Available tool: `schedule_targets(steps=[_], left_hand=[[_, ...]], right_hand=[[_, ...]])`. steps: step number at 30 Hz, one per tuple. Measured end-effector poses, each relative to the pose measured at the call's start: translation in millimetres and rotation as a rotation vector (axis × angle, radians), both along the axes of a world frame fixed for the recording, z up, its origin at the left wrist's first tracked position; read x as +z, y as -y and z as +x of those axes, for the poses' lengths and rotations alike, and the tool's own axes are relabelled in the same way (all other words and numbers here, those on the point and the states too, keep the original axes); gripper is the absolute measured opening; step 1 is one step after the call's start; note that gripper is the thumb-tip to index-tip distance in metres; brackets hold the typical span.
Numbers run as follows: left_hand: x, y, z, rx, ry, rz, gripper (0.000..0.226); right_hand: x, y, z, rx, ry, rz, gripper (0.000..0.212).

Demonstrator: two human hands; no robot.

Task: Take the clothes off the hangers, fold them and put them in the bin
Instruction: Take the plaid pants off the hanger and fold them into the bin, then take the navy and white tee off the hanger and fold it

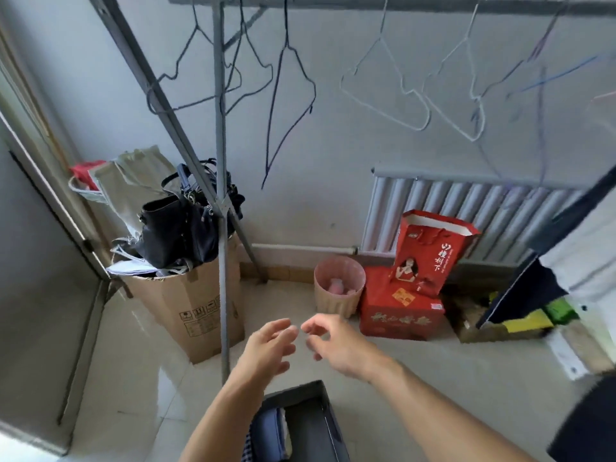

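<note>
– Two bare hands reach forward over the floor, is that right?

– Yes. The left hand [271, 345] and the right hand [328, 341] are held out close together, fingertips nearly meeting, fingers loosely spread and slightly bent. Neither has hold of anything.

– Where are the clothes?

– Folded blue cloth [268, 431] lies in a dark bin [320, 395] on the floor, just below the forearms. At the right edge, a dark garment [530, 295] hangs down beside something pale; what it hangs from is blurred.

– And the hangers?

– Several bare wire hangers hang from a grey rail [366, 0] across the top: dark hangers [290, 105] to the left, white hangers [433, 91] to the right.

– Anything else?

– A cardboard box [186, 308] with a black handbag [180, 225] on top stands at left. Against the wall are a pink wastebasket [338, 295], red gift packaging [413, 288] and a radiator [466, 208].
</note>
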State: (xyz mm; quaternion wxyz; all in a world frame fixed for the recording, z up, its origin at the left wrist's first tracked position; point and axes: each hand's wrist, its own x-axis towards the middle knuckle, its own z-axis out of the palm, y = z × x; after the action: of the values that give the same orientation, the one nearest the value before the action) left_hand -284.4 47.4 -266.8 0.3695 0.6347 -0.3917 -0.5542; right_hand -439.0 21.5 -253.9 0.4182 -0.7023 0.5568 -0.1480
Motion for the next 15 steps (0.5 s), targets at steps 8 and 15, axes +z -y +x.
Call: schedule_targets(steps=[8, 15], left_hand=[[59, -2, -81, -0.16, 0.009, -0.142, 0.024], [85, -8, -197, -0.259, -0.013, -0.175, 0.016]], right_hand=[[51, -20, -100, -0.145, 0.032, -0.106, 0.024], [81, -39, -211, -0.255, 0.073, -0.108, 0.02]])
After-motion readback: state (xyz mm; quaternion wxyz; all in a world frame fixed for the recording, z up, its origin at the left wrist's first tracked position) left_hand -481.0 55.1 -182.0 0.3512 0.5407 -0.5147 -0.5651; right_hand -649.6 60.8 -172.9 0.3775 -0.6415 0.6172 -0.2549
